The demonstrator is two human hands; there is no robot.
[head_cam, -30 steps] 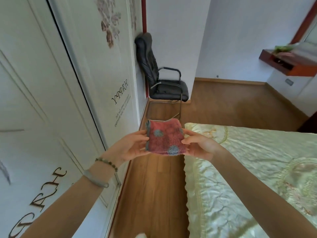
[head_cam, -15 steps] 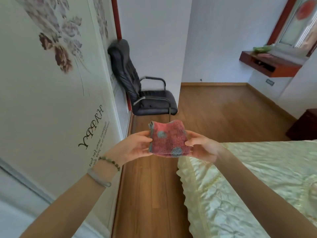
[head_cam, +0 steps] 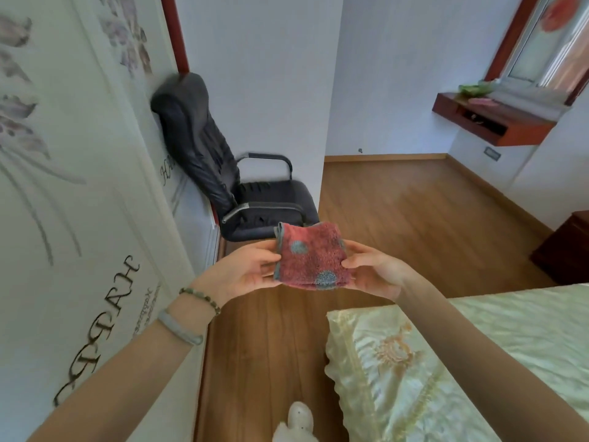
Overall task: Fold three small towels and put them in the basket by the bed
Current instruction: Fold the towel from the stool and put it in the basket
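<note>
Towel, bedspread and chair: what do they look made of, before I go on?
Towel, held between left hand and right hand: looks like terry cloth, red with blue-grey dots, fuzzy matte pile. Bedspread: probably satin or similar, pale green with a sheen, fine wrinkles and gold embroidery. Chair: black leather or imitation, creased and slightly glossy; armrests look like metal.

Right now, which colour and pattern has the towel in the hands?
Red towel with blue-grey dots, head view.

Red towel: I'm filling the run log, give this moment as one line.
stage: carrying | red towel: folded, airborne | left hand: gripping | right hand: gripping | basket: not visible | bed: lower right
</note>
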